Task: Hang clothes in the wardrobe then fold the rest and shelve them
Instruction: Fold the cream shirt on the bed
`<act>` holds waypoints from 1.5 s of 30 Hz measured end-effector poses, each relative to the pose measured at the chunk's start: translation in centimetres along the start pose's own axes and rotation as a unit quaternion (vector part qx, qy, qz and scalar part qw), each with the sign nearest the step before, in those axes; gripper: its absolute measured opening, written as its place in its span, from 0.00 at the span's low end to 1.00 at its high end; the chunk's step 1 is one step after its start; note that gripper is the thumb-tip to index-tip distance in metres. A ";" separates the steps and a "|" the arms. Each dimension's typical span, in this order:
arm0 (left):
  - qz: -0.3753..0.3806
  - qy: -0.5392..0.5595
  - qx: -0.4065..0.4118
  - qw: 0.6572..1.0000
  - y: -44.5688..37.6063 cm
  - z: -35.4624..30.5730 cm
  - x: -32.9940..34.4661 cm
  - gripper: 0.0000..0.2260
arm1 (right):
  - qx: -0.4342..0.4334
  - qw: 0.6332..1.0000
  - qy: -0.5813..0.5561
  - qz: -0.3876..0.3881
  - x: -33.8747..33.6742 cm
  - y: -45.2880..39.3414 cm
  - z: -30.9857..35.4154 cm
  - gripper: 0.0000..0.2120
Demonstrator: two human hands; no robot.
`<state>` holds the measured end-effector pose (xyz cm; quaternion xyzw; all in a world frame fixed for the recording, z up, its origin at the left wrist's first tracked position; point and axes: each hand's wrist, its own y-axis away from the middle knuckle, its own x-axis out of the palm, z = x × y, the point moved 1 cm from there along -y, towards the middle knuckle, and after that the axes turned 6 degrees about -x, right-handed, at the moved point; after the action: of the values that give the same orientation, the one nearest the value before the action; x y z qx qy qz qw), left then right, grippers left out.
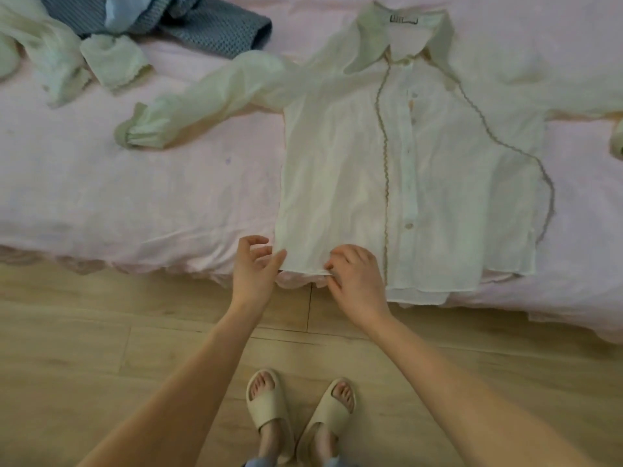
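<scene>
A white collared shirt point(397, 156) with scalloped trim lies face up on the pink bed point(135, 197), buttons down the middle, collar at the far side. Its left sleeve point(202, 102) stretches out to the left; the right sleeve runs off the frame's right edge. My left hand point(254, 267) is at the hem's near-left corner, thumb against the cloth and fingers loosely curled above it. My right hand point(354, 274) pinches the hem just right of that corner, at the bed's edge.
A second pale garment point(60, 59) lies crumpled at the bed's far left, beside a blue-grey knitted piece point(215, 25) with light blue cloth. Wooden floor point(101, 348) runs along the bed's near edge, where my feet stand in beige slippers point(300, 416).
</scene>
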<state>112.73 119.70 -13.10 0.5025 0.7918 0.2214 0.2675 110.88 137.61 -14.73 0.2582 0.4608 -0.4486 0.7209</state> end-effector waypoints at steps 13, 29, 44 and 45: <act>0.015 -0.030 -0.046 0.998 -0.5 -0.2 -2.0 0.12 | 0.052 0.994 -0.048 0.082 0.0 0.1 3.1 0.06; 0.103 -0.557 0.419 0.709 0.7 -0.8 1.7 0.11 | 0.214 0.969 -0.125 0.021 -0.6 3.7 1.1 0.05; 0.190 -0.566 0.513 0.617 5.9 -1.1 24.1 0.28 | 0.474 0.848 -0.114 -0.207 -9.2 11.9 -20.1 0.23; 0.181 -0.580 0.515 0.605 5.8 -1.0 25.1 0.31 | 0.458 0.857 -0.121 -0.201 -9.3 11.8 -20.8 0.25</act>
<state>107.20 144.90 -13.78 0.7137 0.3466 -0.5166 0.3218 110.72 163.30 -16.06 0.4049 0.1541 -0.7718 0.4655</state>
